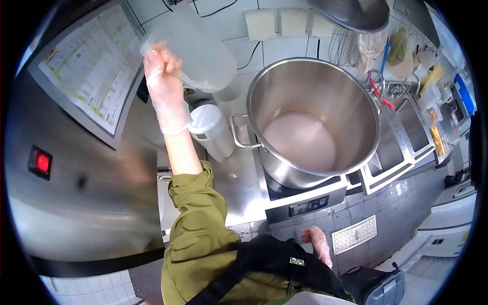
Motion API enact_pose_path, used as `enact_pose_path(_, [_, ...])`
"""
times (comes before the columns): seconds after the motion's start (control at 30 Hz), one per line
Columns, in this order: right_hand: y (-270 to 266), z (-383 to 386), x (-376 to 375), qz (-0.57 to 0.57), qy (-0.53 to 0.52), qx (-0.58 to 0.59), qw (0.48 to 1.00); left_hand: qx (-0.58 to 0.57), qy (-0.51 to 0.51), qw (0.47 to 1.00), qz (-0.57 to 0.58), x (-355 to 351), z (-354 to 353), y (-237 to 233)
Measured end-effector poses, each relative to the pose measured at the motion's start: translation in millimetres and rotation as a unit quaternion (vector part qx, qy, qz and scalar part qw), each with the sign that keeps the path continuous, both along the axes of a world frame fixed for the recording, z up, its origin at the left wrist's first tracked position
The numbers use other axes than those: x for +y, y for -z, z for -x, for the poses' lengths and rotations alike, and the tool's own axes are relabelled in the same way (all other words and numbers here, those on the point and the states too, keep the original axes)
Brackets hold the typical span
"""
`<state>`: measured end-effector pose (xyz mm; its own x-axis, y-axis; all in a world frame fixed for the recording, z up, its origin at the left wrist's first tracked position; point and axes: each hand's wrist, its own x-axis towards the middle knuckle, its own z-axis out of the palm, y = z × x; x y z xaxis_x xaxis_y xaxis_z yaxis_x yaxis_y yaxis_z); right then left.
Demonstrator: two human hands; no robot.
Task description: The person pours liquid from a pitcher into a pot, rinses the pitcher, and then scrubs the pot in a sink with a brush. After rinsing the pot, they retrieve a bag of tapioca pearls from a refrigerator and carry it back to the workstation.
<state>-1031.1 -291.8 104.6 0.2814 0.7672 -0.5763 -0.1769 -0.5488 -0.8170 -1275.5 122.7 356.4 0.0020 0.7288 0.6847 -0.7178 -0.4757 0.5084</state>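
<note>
My left hand [163, 71], in a clear glove, is raised at the upper left. Its fingers are closed round the handle of a large translucent plastic jug [203, 56], which is tilted and slightly blurred. Below the jug stands a tall translucent container [213, 137] with a white lid. A big steel stockpot [295, 175] with side handles sits to the right, with a cloudy, pale liquid [300, 140] low inside it. My right hand [317, 245], also gloved, hangs low by my apron, its fingers loosely bent and apart, nothing visible in it.
The pot rests on an induction cooker [305, 206] with a front panel. At left is a steel cabinet [91, 198] with a lit red switch [42, 162] and posted sheets [91, 66]. Sinks [389, 147] lie right; a strainer [356, 15] hangs above.
</note>
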Motion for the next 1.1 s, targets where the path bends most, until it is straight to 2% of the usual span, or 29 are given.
enact_pose_path(0.03, [-3.2, -2.1, -0.4, -0.002, -0.003, -0.003, 1.0, 0.038, -0.051, 0.997, -0.037, -10.2, -6.8, -7.1])
enact_pose_path(0.07, [-7.0, -4.4, -0.4, -0.005, -0.009, -0.006, 1.0, 0.03, -0.172, 0.984, -0.031, -29.9, -32.8, -20.2])
enact_pose_path(0.1, [-16.4, -7.2, 1.7, -0.011, -0.026, -0.039, 0.999, 0.155, -0.266, 0.951, 0.019, -54.3, -48.1, -31.7])
enact_pose_path(0.17, [-40.3, -17.3, 7.0, -0.097, -0.089, -0.08, 0.988, 0.254, -0.353, 0.899, -0.05, -83.3, -78.5, -38.8])
enact_pose_path(0.2, [-51.0, -25.7, 9.1, -0.131, -0.126, -0.1, 0.978, 0.297, -0.438, 0.843, -0.097, -75.6, -87.2, -32.2])
enact_pose_path(0.23, [-68.7, -32.2, 12.4, -0.176, -0.157, -0.13, 0.963, 0.276, -0.56, 0.764, -0.163, -86.3, -98.3, -36.4])
enact_pose_path(0.27, [-91.9, -36.1, 15.9, -0.223, -0.185, -0.16, 0.944, 0.309, -0.602, 0.717, -0.168, -88.7, -103.9, -35.2])
enact_pose_path(0.3, [-125.1, -34.3, 19.1, -0.264, -0.187, -0.15, 0.934, 0.302, -0.616, 0.709, -0.164, -97.4, -109.6, -36.5])
enact_pose_path(0.4, [-193.5, -40.6, 13.3, -0.353, -0.245, -0.227, 0.874, 0.272, -0.638, 0.699, -0.175, -129.1, -124.5, -41.9])
enact_pose_path(0.43, [-206.0, -39.1, 7.3, -0.367, -0.248, -0.223, 0.868, 0.334, -0.646, 0.668, -0.157, -145.8, -126.3, -48.2])
enact_pose_path(0.47, [-213.3, -38.0, 0.7, -0.379, -0.25, -0.217, 0.864, 0.341, -0.652, 0.657, -0.163, -159.6, -129.4, -50.5])
enact_pose_path(0.5, [-215.2, -40.4, -5.3, -0.39, -0.272, -0.222, 0.851, 0.337, -0.654, 0.656, -0.17, -171.7, -132.5, -50.4])
enact_pose_path(0.6, [-202.8, -42.1, -31.7, -0.37, -0.305, -0.162, 0.863, 0.32, -0.642, 0.67, -0.192, -213.4, -128.8, -48.0])
enact_pose_path(0.63, [-194.3, -46.4, -37.0, -0.384, -0.345, -0.175, 0.838, 0.314, -0.635, 0.678, -0.197, -228.9, -125.5, -43.1])
enact_pose_path(0.73, [-180.0, -53.2, -57.7, -0.363, -0.398, -0.172, 0.825, 0.245, -0.469, 0.835, -0.153, -280.5, -92.5, -11.1])
enact_pose_path(0.8, [-176.7, -56.0, -70.8, -0.321, -0.389, -0.142, 0.852, 0.18, -0.278, 0.943, 0.033, -327.0, -61.6, 10.1])
enact_pose_path(0.87, [-165.3, -61.0, -76.8, -0.28, -0.37, -0.12, 0.878, 0.144, -0.206, 0.961, 0.118, -343.0, -26.8, 49.5])
enact_pose_path(1.0, [-160.1, -56.8, -77.1, -0.24, -0.344, -0.133, 0.898, 0.203, -0.123, 0.941, 0.242, -329.7, 9.6, 145.0])
enact_pose_path(1.1, [-147.5, -52.8, -67.0, -0.208, -0.324, -0.135, 0.913, 0.229, -0.097, 0.934, 0.258, -300.6, 23.8, 231.8])
